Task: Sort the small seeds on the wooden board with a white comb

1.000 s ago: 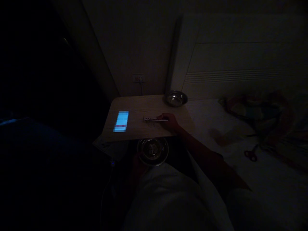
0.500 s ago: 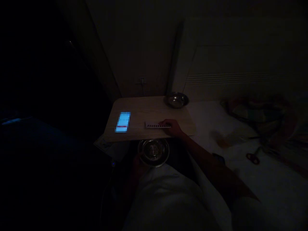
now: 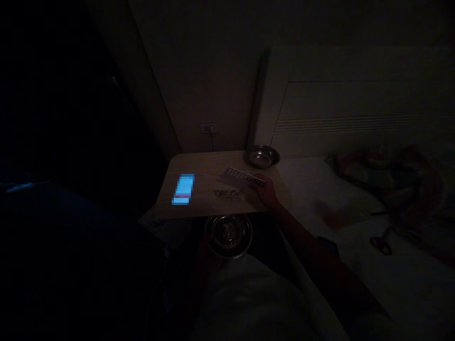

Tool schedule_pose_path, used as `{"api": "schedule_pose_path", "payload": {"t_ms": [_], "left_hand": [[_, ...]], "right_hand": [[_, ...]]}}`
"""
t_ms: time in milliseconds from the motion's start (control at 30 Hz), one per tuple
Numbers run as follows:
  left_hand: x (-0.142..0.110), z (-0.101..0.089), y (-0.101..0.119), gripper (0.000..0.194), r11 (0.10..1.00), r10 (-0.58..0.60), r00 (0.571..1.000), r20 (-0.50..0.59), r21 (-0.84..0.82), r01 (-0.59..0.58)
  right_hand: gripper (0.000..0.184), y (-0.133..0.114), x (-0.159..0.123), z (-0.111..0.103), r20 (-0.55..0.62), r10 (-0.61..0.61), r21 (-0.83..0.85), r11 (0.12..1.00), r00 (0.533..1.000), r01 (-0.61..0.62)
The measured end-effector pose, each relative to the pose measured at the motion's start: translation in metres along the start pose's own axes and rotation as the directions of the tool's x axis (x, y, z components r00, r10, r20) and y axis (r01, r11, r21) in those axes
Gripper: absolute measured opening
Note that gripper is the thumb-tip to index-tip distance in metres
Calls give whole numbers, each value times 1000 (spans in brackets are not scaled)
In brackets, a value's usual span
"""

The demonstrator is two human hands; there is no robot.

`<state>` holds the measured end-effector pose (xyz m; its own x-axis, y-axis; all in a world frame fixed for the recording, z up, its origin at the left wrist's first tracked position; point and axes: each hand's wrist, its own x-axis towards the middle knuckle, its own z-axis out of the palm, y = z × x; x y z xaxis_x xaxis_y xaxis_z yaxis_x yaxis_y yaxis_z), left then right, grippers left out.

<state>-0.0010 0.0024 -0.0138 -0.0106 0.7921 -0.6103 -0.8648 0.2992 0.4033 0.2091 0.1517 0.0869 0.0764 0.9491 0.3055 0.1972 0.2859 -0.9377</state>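
One flat, striped strip (image 3: pixel 236 175) is pinched at its right end in the right hand (image 3: pixel 266 190), tilted over the tabletop (image 3: pixel 202 163) just beyond some small dark bits (image 3: pixel 227 194). It looks light and thin, probably fairly stiff, though the dimness hides what it is made of. The end grip leaves the long edge free; a hold nearer the middle would curb any twisting.

The hands are apart. The left hand (image 3: pixel 209 253) touches the near left side of a round metal bowl (image 3: pixel 246 236) below the tabletop's near edge; how its fingers close I cannot tell. Smooth metal should be rigid but slippery, best taken by the rim with a thumb over it and kept level, since loose-looking pieces (image 3: pixel 229 232) lie inside.
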Motion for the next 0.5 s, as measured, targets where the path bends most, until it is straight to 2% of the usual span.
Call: {"api": "schedule_pose_path", "payload": {"t_ms": [100, 233, 333, 500], "left_hand": [[0, 3, 2, 23, 999, -40, 999, -29, -6, 40], [1, 4, 2, 31, 994, -101, 995, -27, -32, 100], [1, 5, 1, 32, 994, -99, 994, -35, -42, 98], [-6, 12, 4, 40, 989, -146, 988, -40, -40, 144]], "right_hand": [[26, -3, -19, 8, -57, 58, 63, 997, 997, -54], [28, 4, -47, 28, -148, 136, 63, 990, 980, -127], [25, 6, -59, 44, -240, 110, -29, 992, 964, -120], [19, -5, -61, 68, -232, 36, -132, 989, 972, -68]]}}
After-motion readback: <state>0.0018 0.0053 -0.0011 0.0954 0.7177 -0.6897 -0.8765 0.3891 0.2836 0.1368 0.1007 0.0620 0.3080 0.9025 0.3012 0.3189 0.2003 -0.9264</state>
